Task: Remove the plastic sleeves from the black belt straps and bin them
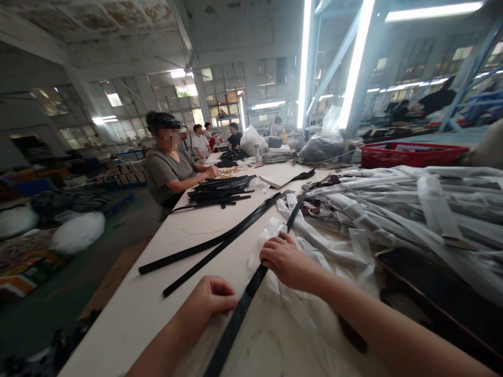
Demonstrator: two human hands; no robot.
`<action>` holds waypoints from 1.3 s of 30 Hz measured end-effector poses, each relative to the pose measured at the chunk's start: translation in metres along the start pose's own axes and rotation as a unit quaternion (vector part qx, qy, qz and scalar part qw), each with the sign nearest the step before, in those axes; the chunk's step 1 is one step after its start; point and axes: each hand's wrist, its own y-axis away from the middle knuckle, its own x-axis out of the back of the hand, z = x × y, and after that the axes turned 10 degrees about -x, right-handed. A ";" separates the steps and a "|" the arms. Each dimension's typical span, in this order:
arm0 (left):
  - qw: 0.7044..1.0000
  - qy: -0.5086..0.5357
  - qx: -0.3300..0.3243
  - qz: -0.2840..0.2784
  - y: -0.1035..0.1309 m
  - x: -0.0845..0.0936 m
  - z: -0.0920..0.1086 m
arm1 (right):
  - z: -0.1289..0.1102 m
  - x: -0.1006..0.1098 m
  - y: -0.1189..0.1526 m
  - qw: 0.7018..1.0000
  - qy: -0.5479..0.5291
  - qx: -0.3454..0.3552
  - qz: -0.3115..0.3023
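A long black strap [247, 301], probably a belt, runs from the near edge of the view up the table. My right hand [283, 257] has its fingers wrapped over the strap about midway along. Just left of the strap is my left hand [216, 294], its fingers curled and thumb pressed in at the strap's edge; what it pinches, if anything, I cannot make out. Further left, other black straps [204, 245] lie lengthwise on the table. Thin translucent plastic wrapping [271, 235] lies around and under my right hand.
White-wrapped straps [393, 199] are heaped on the right, with a red basket [412, 155] behind them. A dark tray-like object [440, 298] lies near my right forearm. A pile of black strips [220, 189] is beside a co-worker [168, 167] across the pale table [129, 314].
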 end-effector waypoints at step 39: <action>0.982 -0.011 0.008 -0.190 0.012 -0.008 0.008 | 0.015 0.042 0.001 0.989 -0.104 0.095 -0.045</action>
